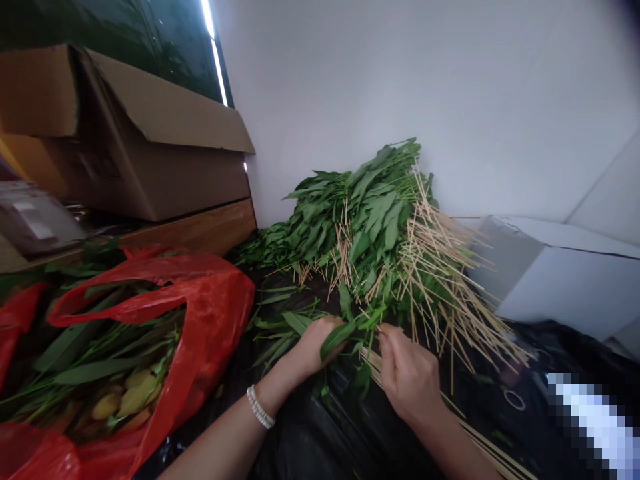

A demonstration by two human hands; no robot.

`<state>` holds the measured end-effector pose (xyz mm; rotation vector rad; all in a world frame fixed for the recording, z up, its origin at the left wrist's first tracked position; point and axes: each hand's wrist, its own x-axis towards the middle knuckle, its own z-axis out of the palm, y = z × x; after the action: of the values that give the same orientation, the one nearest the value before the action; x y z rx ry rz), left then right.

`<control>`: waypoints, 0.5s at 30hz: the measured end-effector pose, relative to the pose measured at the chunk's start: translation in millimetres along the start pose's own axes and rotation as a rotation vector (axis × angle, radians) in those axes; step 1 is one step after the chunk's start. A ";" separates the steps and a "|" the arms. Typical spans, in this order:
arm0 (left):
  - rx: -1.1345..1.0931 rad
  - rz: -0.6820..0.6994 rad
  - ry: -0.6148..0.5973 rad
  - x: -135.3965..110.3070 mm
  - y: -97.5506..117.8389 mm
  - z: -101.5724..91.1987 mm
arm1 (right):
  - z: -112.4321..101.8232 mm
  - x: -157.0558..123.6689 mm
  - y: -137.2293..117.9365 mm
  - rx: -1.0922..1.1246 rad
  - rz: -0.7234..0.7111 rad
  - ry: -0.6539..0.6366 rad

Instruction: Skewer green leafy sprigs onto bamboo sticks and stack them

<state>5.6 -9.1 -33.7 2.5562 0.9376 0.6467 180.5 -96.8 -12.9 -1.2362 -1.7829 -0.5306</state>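
Note:
In the head view my left hand (323, 343), with a white beaded bracelet (261, 407) at its wrist, is closed around a leafy green sprig (338, 337). Close beside it, the fingers of my right hand (411, 375) are pinched at the sprig's right end; whatever thin piece lies between them is mostly hidden. Loose thin wooden sticks (480, 433) pass beneath my right hand and forearm. Just beyond both hands rises a large heap of green leaves (373, 213), with many pale sticks (440, 267) poking out on its right side.
A red plastic bag (215, 313) with long leaves and yellowish roundish pieces stands open at left. Behind it, a cardboard box (185, 173) rests on a wooden ledge (200, 223). A white box (570, 280) is at right by the wall. Black plastic sheeting (370, 433) covers the work surface.

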 end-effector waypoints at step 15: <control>-0.588 -0.287 0.450 13.1 -3.6 -15.7 | 6.9 -4.3 0.7 -0.034 0.017 -0.160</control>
<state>4.4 4.7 -18.3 1.7539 1.0308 1.2232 178.8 -93.7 -20.3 -1.3487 -1.9011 -0.4644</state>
